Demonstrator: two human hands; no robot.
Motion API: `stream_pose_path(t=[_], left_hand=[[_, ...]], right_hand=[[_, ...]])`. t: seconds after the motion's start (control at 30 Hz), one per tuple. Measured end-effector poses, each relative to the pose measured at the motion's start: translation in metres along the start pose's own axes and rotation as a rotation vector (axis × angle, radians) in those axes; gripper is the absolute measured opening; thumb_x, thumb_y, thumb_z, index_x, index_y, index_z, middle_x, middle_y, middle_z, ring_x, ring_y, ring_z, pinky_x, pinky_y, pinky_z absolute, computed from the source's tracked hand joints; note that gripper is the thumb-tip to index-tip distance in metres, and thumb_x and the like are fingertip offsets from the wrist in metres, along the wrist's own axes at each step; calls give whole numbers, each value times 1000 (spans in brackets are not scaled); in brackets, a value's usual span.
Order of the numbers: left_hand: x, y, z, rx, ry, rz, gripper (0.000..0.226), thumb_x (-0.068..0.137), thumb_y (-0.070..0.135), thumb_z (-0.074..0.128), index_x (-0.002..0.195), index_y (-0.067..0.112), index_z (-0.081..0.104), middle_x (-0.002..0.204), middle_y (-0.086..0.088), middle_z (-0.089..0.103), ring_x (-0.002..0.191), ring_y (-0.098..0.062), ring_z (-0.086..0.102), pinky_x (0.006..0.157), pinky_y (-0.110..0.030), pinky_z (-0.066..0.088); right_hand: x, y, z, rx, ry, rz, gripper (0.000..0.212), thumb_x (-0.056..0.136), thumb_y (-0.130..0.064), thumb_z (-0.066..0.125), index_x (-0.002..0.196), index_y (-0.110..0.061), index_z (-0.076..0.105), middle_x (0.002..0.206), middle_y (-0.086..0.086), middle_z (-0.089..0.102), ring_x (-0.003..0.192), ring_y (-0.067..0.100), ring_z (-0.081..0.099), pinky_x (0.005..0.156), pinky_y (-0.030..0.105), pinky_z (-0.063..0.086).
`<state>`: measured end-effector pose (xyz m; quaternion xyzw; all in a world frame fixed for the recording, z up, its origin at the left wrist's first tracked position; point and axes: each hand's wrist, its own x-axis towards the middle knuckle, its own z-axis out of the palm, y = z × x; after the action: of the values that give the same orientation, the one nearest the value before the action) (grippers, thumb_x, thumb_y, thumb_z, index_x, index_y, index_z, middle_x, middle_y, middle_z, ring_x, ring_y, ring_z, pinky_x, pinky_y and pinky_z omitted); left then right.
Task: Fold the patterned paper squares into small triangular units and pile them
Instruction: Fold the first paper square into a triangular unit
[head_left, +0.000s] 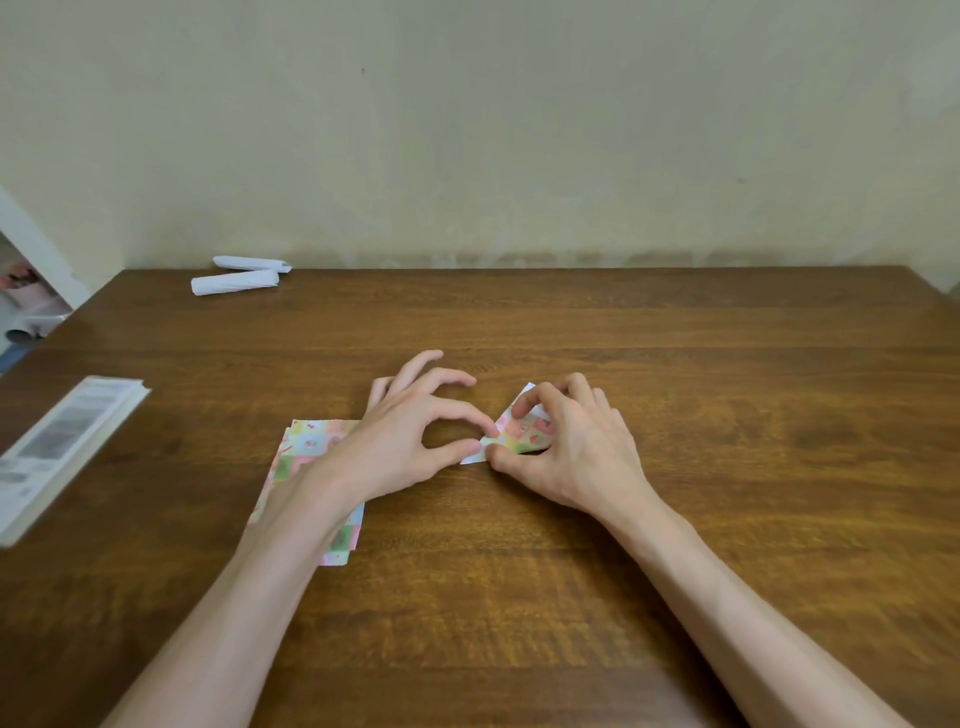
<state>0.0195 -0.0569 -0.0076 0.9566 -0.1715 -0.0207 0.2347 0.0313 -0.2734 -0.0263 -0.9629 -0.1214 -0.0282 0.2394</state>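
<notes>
You have two grips here: your left grip (410, 436) and your right grip (576, 447). They share one small folded paper (524, 431). There is one pile (306, 447) of squares, but you cannot tell how many are in it. There are two white rolls, a far roll (249, 262) and a near roll (234, 283). There is one book (67, 447) and one bench (727, 467).
</notes>
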Motion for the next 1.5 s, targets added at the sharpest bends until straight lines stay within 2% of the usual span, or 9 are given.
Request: stream_pose_path(t=[0.1,0.27,0.4,0.57,0.73,0.87,1.03,1.3,1.5], left_hand=[[0,0,-1,6,-5,-1,17,95,48,68,110,56,71,152,27,38,155,-3,1,120,-40,8],[0,1,3,14,33,17,18,88,56,70,106,57,70,150,27,40,155,-2,3,117,-35,9],[2,1,2,20,11,0,20,87,56,71,108,55,71,150,28,39,155,-2,3,115,-34,9],[1,2,3,8,16,-1,21,89,58,69,109,53,71,149,29,41,154,0,5,115,-33,9],[3,2,6,13,44,4,20,86,58,72,105,53,71,146,29,43,153,1,9,115,-35,12],[4,2,7,12,40,2,21,87,57,71,107,51,72,146,29,43,152,2,10,112,-32,10],[5,3,16,-3,133,-11,19,84,60,73,99,48,74,138,27,51,150,0,19,113,-37,18],[8,4,16,11,98,-28,14,84,58,75,95,54,68,138,28,49,150,-1,19,113,-38,19],[8,4,15,35,93,22,16,87,54,74,102,48,71,141,29,48,149,2,18,112,-36,18]], right_hand=[[-1,-1,-1,-5,5,-2,62,64,-82,61,111,-40,59,112,-13,42,107,13,46,89,31,38],[0,0,-3,10,-22,4,57,69,-77,73,112,-41,60,115,-13,43,110,12,46,93,31,37],[3,1,-10,72,-85,33,55,70,-70,76,114,-41,61,121,-13,45,118,12,45,97,30,35],[2,-1,-11,63,-92,30,55,71,-70,77,115,-40,62,121,-12,45,118,12,45,100,32,38],[3,1,-19,134,-150,49,47,73,-59,81,113,-41,65,123,-12,45,122,11,45,104,33,40],[4,1,-19,138,-147,43,47,72,-58,82,113,-41,65,122,-12,45,122,11,45,103,34,41],[6,3,-22,185,-169,44,42,73,-53,83,110,-43,66,120,-12,45,122,11,46,107,38,43],[9,8,-23,249,-202,39,38,76,-43,86,108,-45,65,119,-11,45,117,12,49,104,40,47],[10,12,-20,280,-184,11,56,76,-37,85,120,-46,52,112,-10,44,108,13,48,102,45,49]])
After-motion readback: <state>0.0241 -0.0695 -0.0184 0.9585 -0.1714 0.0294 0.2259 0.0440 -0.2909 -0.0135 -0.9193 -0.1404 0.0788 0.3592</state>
